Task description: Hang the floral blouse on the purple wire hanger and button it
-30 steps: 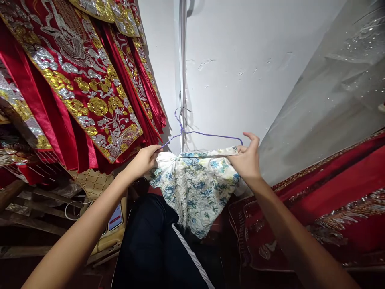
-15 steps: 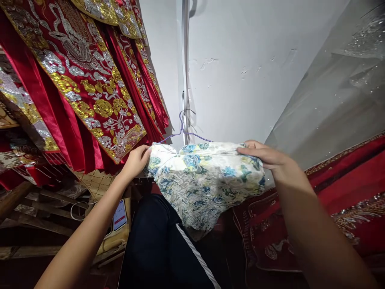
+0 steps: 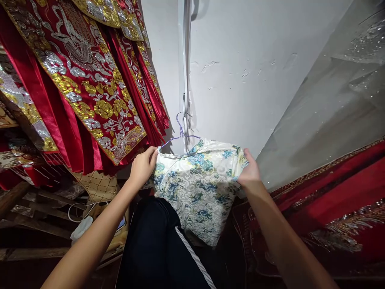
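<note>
A white blouse [image 3: 195, 188] with a blue, green and yellow floral print hangs down in front of me on a purple wire hanger [image 3: 181, 130], whose hook and part of its arms show above the neckline. My left hand [image 3: 143, 165] is closed on the blouse's left shoulder by the collar, thumb and fingertips pinching the cloth. At the right sleeve is my right hand [image 3: 250, 170], slightly blurred, gripping the sleeve opening with its thumb showing and most fingers hidden by cloth.
Red costumes [image 3: 99, 92] with gold and silver sequins hang at left. A white wall [image 3: 240, 80] with a vertical pole [image 3: 183, 60] stands ahead. Sheer grey fabric [image 3: 325, 108] and red embroidered cloth [image 3: 339, 208] fill the right. Below left is a wooden chair [image 3: 33, 251].
My right hand has moved left and down from the far shoulder to the sleeve opening. The blouse now hangs more spread out and lower, and more of the hanger's left arm shows.
</note>
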A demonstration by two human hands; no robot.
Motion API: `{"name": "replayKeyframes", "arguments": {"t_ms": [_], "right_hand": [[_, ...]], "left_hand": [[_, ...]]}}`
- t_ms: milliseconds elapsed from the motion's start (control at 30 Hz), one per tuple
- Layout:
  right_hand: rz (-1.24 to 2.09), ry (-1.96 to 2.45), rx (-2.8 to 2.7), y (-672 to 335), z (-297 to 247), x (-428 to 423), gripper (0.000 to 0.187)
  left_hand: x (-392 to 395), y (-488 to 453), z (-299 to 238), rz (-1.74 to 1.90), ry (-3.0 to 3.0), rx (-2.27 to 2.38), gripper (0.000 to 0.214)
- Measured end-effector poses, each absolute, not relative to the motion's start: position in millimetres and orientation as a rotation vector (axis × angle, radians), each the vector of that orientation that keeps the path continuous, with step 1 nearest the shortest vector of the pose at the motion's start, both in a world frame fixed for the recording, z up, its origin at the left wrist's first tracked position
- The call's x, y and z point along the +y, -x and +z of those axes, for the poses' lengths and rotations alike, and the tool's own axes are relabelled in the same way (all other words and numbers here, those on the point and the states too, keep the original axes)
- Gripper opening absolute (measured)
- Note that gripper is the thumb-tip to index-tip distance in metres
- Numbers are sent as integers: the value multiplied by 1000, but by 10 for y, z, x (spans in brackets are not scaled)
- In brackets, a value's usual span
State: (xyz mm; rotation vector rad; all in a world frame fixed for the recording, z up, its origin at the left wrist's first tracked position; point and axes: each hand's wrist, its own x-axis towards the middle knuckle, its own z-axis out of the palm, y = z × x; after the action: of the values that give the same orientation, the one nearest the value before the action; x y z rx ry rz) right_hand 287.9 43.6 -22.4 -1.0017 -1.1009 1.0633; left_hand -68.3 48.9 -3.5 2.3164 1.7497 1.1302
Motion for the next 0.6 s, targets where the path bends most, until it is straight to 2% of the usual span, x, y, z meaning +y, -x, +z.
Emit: {"name": "replayKeyframes", "arguments": {"t_ms": [100, 167, 300, 400, 467, 500, 600], "right_hand": [[1114, 925, -1034, -2923, -14, 366, 81], [1129, 867, -1056, -2821, 166, 252, 85], [1206, 758, -1332, -2545, 371, -83, 87], [1362, 712, -1976, -2458, 277, -249, 69], [1198, 838, -2259, -2401, 98, -249, 55], [1020, 950, -2279, -2352, -15, -220, 56], [430, 1168, -2170, -2118, -352, -85, 84]], "left_hand": [[502, 630, -2, 1239, -2234, 1717, 42], [543, 595, 22, 1335, -2156, 1661, 48], [624, 589, 8, 1382, -2069, 1558, 38], [576, 556, -58, 1481, -1945, 1379, 42], [453, 450, -82, 1606, -1828, 1205, 51], [369, 368, -75, 1668, -1756, 1120, 56], [93, 46, 29, 1718, -1461, 842, 64]]}}
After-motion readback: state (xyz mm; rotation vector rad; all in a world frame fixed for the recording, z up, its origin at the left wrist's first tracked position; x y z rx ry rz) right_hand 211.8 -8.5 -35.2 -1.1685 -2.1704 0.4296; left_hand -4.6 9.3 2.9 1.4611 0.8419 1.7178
